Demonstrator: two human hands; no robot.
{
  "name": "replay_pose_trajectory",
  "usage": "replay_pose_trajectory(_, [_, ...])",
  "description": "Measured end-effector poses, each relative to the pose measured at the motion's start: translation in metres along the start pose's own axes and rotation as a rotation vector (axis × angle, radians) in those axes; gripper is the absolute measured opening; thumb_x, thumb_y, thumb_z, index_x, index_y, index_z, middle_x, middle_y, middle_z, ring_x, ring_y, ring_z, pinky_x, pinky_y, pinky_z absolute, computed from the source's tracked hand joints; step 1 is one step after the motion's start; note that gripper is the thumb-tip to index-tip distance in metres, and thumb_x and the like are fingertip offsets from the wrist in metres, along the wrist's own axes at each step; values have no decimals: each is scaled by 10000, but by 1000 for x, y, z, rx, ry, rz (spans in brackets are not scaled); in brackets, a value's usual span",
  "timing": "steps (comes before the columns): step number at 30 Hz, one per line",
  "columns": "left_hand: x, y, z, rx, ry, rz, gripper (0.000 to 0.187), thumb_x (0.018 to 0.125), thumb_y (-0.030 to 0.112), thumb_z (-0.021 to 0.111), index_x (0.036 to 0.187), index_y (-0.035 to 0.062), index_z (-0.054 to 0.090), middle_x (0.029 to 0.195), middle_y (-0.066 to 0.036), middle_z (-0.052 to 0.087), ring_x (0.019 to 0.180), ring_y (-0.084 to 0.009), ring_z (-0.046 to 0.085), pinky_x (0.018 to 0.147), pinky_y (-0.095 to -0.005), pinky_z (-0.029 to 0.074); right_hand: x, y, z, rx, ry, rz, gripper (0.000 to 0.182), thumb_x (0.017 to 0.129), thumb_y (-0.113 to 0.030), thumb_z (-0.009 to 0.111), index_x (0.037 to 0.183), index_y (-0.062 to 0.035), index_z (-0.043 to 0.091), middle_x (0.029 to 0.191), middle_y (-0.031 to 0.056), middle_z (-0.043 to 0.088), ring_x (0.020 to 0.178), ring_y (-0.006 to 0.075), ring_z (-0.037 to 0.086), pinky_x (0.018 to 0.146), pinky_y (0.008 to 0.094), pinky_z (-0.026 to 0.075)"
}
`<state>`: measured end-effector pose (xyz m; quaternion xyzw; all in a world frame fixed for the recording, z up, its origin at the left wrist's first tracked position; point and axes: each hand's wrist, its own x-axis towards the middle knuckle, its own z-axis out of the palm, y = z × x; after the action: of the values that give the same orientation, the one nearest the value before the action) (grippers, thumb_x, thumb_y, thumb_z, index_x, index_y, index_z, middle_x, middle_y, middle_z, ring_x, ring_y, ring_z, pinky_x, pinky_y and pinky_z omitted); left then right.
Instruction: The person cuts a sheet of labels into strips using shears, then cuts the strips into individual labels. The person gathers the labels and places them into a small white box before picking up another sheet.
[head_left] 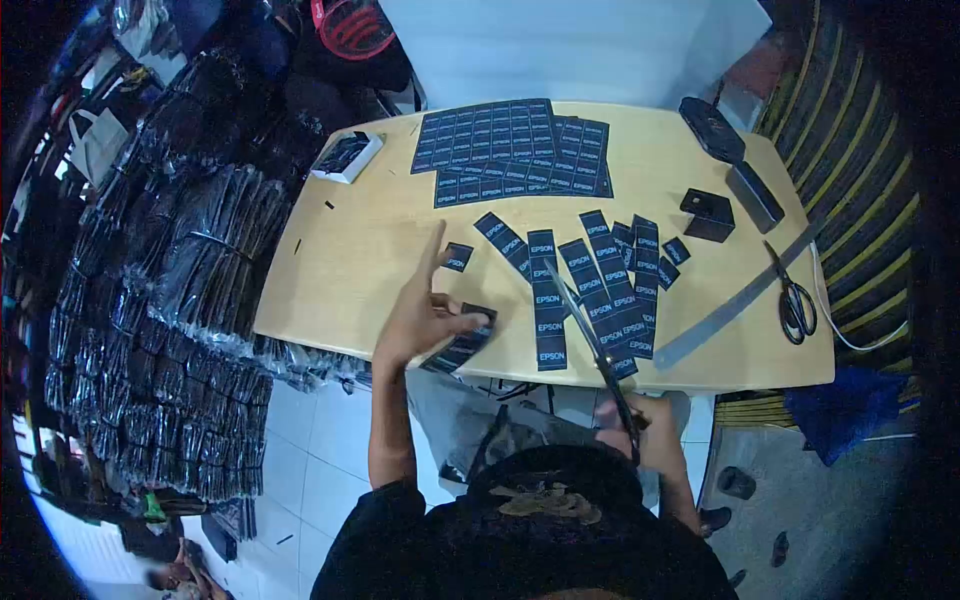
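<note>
My left hand point(420, 312) is at the table's front left, its index finger stretched out and the other fingers curled. Its thumb lies over a short black strip of EPSON labels point(462, 346), which the hand holds near the table edge. A single cut EPSON label point(458, 257) rests beside the index finger. In my right hand point(640, 425), at the front edge, is a pair of scissors point(590, 335), blades pointing up and left over the strips. Several cut EPSON strips point(546, 300) lie between the hands, some overlapping.
Uncut EPSON sheets point(490, 140) are stacked at the back of the table point(350, 260). A second pair of scissors point(793, 300), a metal ruler point(730, 310), a black box point(708, 215) and a dark case point(712, 130) are on the right. A small white box point(347, 157) stands back left; bundled plastic-wrapped goods point(215, 250) are piled beyond.
</note>
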<state>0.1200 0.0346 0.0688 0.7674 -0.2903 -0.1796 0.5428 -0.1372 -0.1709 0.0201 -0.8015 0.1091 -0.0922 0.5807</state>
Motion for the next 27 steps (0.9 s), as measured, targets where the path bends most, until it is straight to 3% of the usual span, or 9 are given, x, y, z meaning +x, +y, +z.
replay_pose_trajectory(3, [-21, 32, 32, -324, -167, 91, 1081, 590, -59, 803, 1453, 102, 173, 1369, -225, 379, 647, -33, 548, 532, -168, 457, 24, -25, 27, 89, 27, 14, 273, 682, -150, 810, 876, -42, 651, 588, -53, 493, 535, 28, 423, 486, 221, 342])
replay_pose_trajectory(5, [-29, 44, 51, -296, -183, 126, 1024, 602, -76, 789, 1435, 85, 216, 1379, -193, 367, 674, -30, 555, 533, -168, 456, 35, -36, 37, 254, 23, -42, 239, 707, -123, 775, 864, -11, 633, 616, -51, 503, 560, 26, 432, 509, 195, 332])
replay_pose_trajectory(10, [-43, 30, 77, -497, -77, 318, 934, 662, -59, 758, 1403, 53, 201, 1338, -187, 392, 890, -179, 618, 690, -246, 523, 42, -48, 38, 398, 83, -93, 181, 787, -94, 707, 719, -25, 554, 602, -61, 458, 549, 12, 391, 489, 210, 313])
replay_pose_trajectory(12, [-53, 26, 81, -383, -121, 377, 633, 710, -60, 719, 1271, 14, 436, 1263, -173, 456, 925, -167, 602, 722, -255, 520, 45, -41, 33, 328, 104, -149, 191, 809, -89, 676, 708, -35, 523, 615, -61, 450, 554, 10, 380, 481, 209, 293])
replay_pose_trajectory(14, [-58, 31, 80, -278, -158, 371, 510, 726, -63, 703, 1199, -5, 523, 1224, -160, 488, 933, -158, 597, 729, -251, 516, 47, -41, 26, 324, 81, -158, 181, 809, -95, 677, 728, -33, 528, 616, -61, 447, 557, 11, 383, 484, 206, 290])
replay_pose_trajectory(16, [-62, 43, 79, -215, -117, -7, 327, 752, -79, 673, 1070, -27, 611, 1127, -125, 546, 944, -129, 587, 722, -227, 498, 43, -48, 24, 451, 33, -13, 187, 797, -127, 694, 765, -30, 537, 625, -70, 426, 562, 21, 379, 498, 201, 290])
replay_pose_trajectory(21, [-54, 30, 73, -396, 26, 169, 369, 757, -80, 678, 1109, -22, 589, 1057, -80, 566, 745, -45, 531, 638, -176, 440, 31, 0, 13, 675, -137, -159, 380, 743, -267, 753, 931, -39, 514, 697, -51, 426, 615, 46, 382, 546, 214, 312])
replay_pose_trajectory(24, [-48, 31, 59, -377, 48, 203, 441, 707, -78, 724, 1122, -2, 596, 1072, -71, 566, 703, -25, 497, 586, -151, 410, 15, 14, -18, 551, -211, -183, 522, 699, -348, 780, 995, -36, 485, 719, -33, 428, 632, 68, 387, 561, 232, 325])
replay_pose_trajectory(27, [-43, 35, 47, -331, 10, 271, 483, 683, -81, 739, 1136, 13, 600, 1060, -65, 566, 654, -7, 454, 547, -152, 377, -1, -10, -58, 175, -353, 41, 528, 665, -370, 799, 956, -34, 514, 691, -6, 457, 608, 111, 432, 561, 262, 363])
